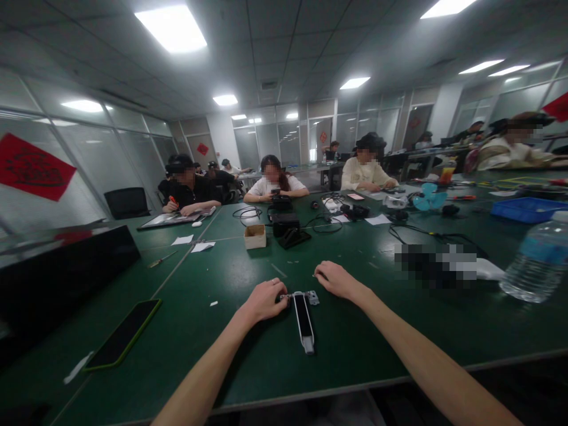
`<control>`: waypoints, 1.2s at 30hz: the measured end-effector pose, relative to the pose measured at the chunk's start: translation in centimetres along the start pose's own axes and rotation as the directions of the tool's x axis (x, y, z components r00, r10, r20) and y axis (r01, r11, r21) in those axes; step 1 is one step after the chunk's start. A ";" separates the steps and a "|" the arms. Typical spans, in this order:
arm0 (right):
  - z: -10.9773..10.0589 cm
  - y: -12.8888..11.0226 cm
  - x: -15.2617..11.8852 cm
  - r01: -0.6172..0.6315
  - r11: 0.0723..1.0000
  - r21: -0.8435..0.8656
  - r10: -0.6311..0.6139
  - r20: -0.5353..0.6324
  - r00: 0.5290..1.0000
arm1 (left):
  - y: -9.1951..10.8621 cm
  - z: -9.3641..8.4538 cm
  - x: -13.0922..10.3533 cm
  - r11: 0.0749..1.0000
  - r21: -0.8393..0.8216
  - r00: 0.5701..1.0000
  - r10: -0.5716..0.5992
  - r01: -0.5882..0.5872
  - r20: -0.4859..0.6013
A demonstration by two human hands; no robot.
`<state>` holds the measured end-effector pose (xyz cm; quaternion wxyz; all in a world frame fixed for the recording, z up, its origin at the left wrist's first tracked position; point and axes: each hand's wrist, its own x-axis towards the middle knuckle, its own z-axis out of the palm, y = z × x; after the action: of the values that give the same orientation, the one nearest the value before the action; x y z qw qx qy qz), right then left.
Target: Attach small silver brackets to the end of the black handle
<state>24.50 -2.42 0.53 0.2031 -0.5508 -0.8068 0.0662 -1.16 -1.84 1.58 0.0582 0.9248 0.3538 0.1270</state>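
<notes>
In front of me on the green table (248,361) lies a long narrow device (303,319) with a black face, a pale frame and a grey lower tip. Crossing its far end is a small metal bracket (313,297) with holes in its plate. My left hand (263,300) rests on the table, its thumb and fingers closed on the bracket's left end. My right hand (338,279) is just beyond the bracket's right end, apart from it. Its fingers are curled together, with a tiny pale bit at the tips, too small to name.
A green-edged phone (124,334) lies left, a screwdriver (162,259) beyond it. Ahead stand an open cardboard box (255,236) and black equipment (286,225) with cables. Right are a water bottle (536,260), a blue tray (528,210) and a small fan (429,197). Other people sit across the table.
</notes>
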 end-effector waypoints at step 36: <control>2.2 -6.1 -0.7 0.106 0.807 0.581 -0.033 -0.135 0.990 | 0.8 -0.2 0.4 0.928 -0.373 0.982 -0.080 0.012 -0.168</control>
<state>18.58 -5.15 0.42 0.4127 -0.4345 -0.7531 0.2716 -0.41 -2.13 2.03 0.2022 0.8733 0.3489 0.2733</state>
